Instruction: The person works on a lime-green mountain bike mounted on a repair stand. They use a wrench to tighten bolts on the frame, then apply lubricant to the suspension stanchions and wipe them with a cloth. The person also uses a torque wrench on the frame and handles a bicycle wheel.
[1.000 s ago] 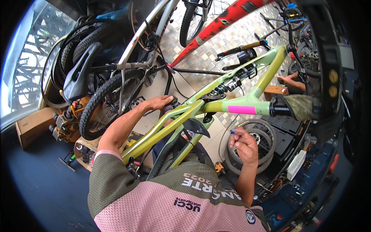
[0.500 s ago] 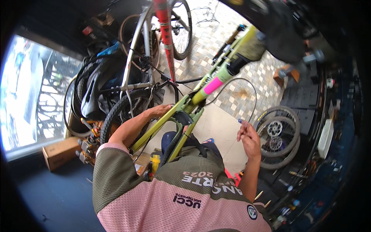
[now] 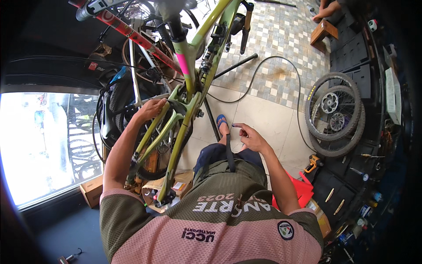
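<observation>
A yellow-green bicycle frame (image 3: 179, 134) with a pink band stands tilted in front of me, its rear end without a wheel. My left hand (image 3: 151, 110) grips one of its upper rear tubes, close to the pivot; some fingers are hidden. A rear shock (image 3: 205, 66) sits inside the frame. Over the floor, apart from the frame, is my right hand (image 3: 251, 137), with curled fingers and the index finger reaching left. A tiny dark blue spot shows at that fingertip; whether it is a held piece cannot be made out.
Other bicycles with a red frame tube (image 3: 132, 35) crowd the left. Two wheels (image 3: 336, 114) lie at right, near a yellow power drill (image 3: 313, 163) and a red object (image 3: 295, 190). A black cable (image 3: 299, 83) crosses the floor. Another person's limb (image 3: 329, 9) shows near a wooden stool (image 3: 324, 31).
My view has turned, and the bicycle frame appears more upright and further left. My left hand stays on it. My right hand has come lower and nearer to my body.
</observation>
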Demonstrator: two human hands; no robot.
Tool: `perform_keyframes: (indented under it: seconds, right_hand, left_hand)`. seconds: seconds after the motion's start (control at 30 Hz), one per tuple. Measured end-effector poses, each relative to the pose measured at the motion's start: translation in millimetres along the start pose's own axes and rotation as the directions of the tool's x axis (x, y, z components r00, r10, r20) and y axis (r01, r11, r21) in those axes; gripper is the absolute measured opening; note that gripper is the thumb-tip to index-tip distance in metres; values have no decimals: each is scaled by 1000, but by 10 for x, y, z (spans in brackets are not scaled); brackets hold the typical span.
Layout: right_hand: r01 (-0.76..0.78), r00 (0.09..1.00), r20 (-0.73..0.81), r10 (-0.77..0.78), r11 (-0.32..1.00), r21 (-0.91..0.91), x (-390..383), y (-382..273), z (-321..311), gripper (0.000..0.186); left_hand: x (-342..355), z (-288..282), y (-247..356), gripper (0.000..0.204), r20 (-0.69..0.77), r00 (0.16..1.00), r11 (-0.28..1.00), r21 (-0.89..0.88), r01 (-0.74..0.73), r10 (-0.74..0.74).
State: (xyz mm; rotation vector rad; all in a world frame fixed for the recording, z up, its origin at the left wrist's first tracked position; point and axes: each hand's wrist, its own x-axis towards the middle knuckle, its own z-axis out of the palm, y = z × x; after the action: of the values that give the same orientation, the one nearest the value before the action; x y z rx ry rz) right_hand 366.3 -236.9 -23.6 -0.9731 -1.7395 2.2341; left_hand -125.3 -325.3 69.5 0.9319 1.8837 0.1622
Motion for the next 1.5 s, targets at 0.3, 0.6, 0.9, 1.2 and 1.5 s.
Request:
perform_keyframes:
  seconds: [0.3, 0.6, 0.9, 1.2, 1.5]
  right_hand:
    - [117, 988, 121, -96, 977, -178, 634, 501, 354, 67]
    - [92, 995, 14, -94, 922, -377, 936, 449, 694, 78]
    - [48, 997, -43, -69, 922, -385, 1219, 741, 985, 89]
    - [-41, 997, -80, -3, 841, -539, 1327, 892, 1327, 111]
    - [-72, 989, -143, -26, 768, -636, 1534, 936, 1581, 107]
  left_hand:
    - [-527, 729, 394, 69, -553, 833, 884, 389, 259, -1]
    - [-547, 857, 552, 75, -646, 761, 877, 337, 343, -49]
    - [-523, 889, 634, 73, -670, 743, 856, 380, 352, -8]
    - [-499, 906, 562, 76, -667, 745, 854, 401, 331, 24]
    - [-494, 913, 584, 77, -673, 736, 839, 441, 320, 73]
